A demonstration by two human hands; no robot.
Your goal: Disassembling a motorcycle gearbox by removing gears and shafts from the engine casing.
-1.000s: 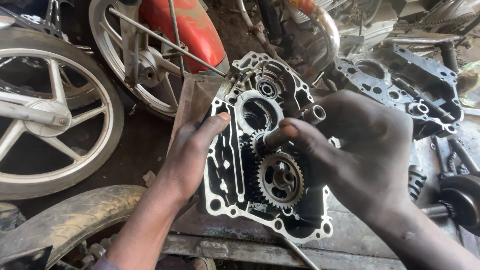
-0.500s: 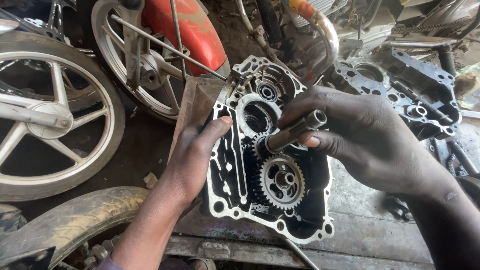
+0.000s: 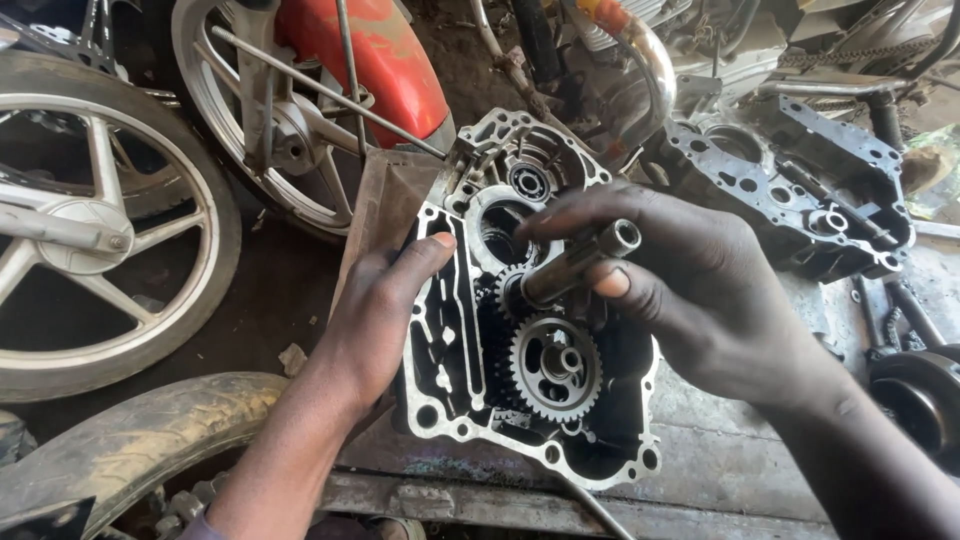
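An aluminium engine crankcase half (image 3: 455, 395) lies open on a metal bench, with a toothed gear cluster (image 3: 552, 367) seated in its lower part and a bearing (image 3: 527, 181) near its top. My left hand (image 3: 385, 310) rests flat on the case's left edge, steadying it. My right hand (image 3: 690, 290) grips a steel gear shaft (image 3: 575, 263) between thumb and fingers. The shaft tilts up to the right, its lower end down among the gears.
A second dark crankcase half (image 3: 800, 190) sits at the back right. Motorcycle wheels (image 3: 90, 230) and a red mudguard (image 3: 370, 60) crowd the left and back. A worn tyre (image 3: 130, 440) lies at lower left, a chrome exhaust pipe (image 3: 650, 60) behind.
My right hand has shifted its grip on the shaft and lifted a little, so more of the shaft's hollow end shows. The left hand has stayed on the case's edge.
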